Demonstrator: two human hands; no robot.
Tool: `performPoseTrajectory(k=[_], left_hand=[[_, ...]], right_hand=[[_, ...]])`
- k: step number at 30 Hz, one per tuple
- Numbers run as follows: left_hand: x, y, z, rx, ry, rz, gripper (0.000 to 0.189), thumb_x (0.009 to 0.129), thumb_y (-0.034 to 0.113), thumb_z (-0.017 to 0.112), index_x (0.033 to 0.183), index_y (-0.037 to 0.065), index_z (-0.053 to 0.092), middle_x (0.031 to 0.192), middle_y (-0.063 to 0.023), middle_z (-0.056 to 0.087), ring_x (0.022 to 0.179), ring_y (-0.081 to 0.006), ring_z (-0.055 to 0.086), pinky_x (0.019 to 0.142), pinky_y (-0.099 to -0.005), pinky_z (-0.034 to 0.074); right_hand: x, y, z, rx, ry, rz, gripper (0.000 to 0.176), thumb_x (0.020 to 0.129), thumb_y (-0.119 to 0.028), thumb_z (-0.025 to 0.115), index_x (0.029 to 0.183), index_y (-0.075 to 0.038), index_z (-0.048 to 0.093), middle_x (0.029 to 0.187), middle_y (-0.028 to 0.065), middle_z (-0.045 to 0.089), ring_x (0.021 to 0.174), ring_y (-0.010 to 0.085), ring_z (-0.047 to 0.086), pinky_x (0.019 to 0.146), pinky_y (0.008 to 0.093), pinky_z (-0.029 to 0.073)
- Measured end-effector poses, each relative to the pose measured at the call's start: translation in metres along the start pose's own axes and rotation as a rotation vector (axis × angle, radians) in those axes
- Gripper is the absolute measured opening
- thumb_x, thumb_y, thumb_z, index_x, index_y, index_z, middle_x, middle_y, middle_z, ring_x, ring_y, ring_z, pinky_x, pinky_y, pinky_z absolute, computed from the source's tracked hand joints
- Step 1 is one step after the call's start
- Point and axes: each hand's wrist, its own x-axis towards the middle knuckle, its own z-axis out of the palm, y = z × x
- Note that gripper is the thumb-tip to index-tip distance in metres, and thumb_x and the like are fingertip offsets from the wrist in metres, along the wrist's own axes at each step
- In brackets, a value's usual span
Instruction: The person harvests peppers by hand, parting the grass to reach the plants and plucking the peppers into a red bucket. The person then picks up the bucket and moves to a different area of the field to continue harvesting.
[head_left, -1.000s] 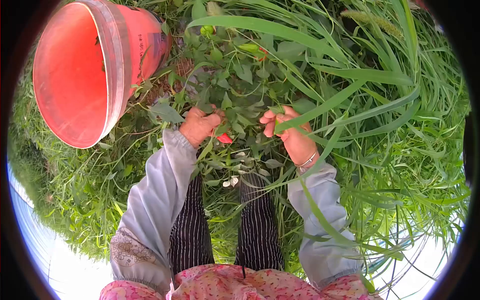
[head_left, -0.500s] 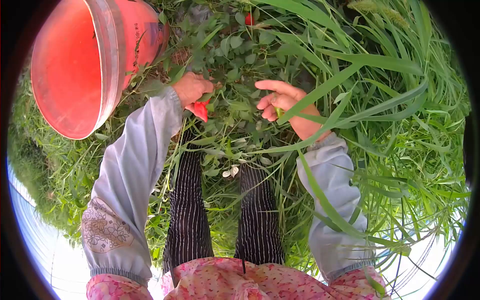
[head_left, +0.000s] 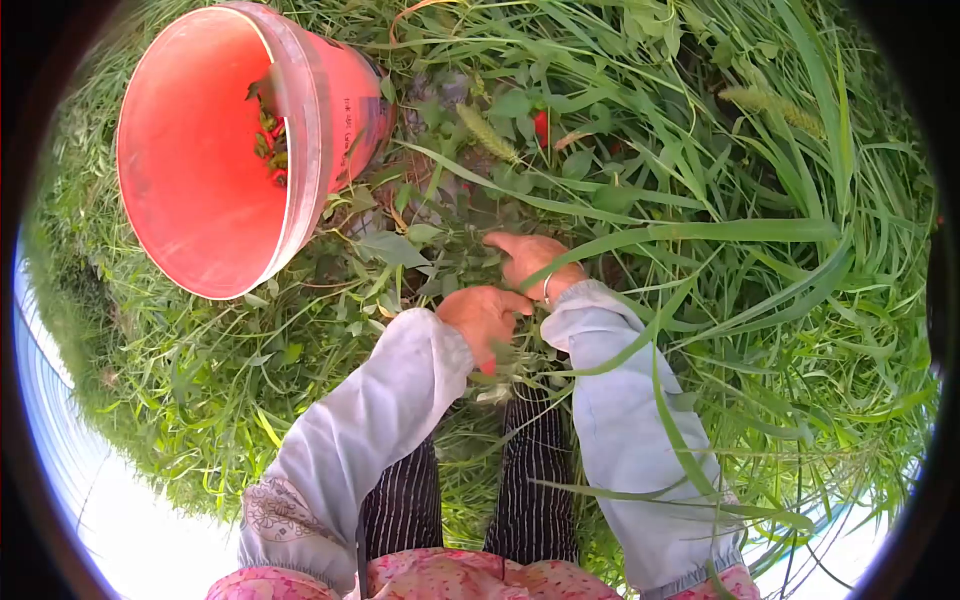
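Dense green grass and leafy plants [head_left: 395, 248] cover the ground across the frame. A small, bright red pepper [head_left: 488, 366] is located at the centre, at the lower edge of the left hand [head_left: 484, 318]. The fingers of the left hand are bent in a narrow grip on the pepper; blur obscures the exact contact. The right hand [head_left: 535, 265] is just above and to the right, one digit extended leftward; its other fingers are hidden, so their spacing cannot be told. A thin metal bracelet [head_left: 546, 290] encircles the right wrist. Light grey fabric sleeves [head_left: 365, 405] cover both forearms. A red, translucent plastic bucket [head_left: 205, 150] occupies the upper left, tilted, opening facing left, containing red and green peppers [head_left: 270, 145]. Black, white-striped trousers [head_left: 535, 480] and a pink patterned garment [head_left: 440, 575] appear at lower centre.
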Motion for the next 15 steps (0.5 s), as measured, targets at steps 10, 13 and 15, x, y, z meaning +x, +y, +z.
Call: performPoseTrajectory(k=[10,13,15], left_hand=[[0.071,-0.090,-0.082,0.140,0.559,0.139,0.026,0.076,0.000,0.049,0.098,0.005,0.062,0.072,-0.0077,0.057,0.065,-0.0153,0.054,0.063,-0.0270,0.045],[0.115,-0.155,-0.052,0.584,0.440,0.125,0.034,0.075,0.000,0.048,0.106,0.007,0.060,0.077,-0.0126,0.060,0.072,-0.0262,0.058,0.070,-0.0338,0.047],[0.092,-0.132,-0.041,0.477,0.305,-0.032,0.039,0.074,0.000,0.048,0.111,0.008,0.058,0.084,-0.0163,0.061,0.082,-0.0325,0.059,0.076,-0.0382,0.047]], right_hand=[[-0.022,0.038,0.024,-0.094,-0.023,-0.019,0.042,0.082,-0.007,0.048,0.122,-0.021,0.047,0.104,0.0164,0.058,0.098,0.0350,0.055,0.086,0.0417,0.043],[-0.019,0.048,0.027,-0.048,-0.019,-0.042,0.046,0.080,-0.007,0.049,0.123,-0.022,0.046,0.103,0.0167,0.058,0.095,0.0349,0.055,0.085,0.0421,0.044],[-0.018,0.049,0.025,-0.019,-0.008,-0.096,0.049,0.079,-0.006,0.049,0.125,-0.022,0.045,0.101,0.0169,0.059,0.093,0.0349,0.056,0.082,0.0426,0.044]])
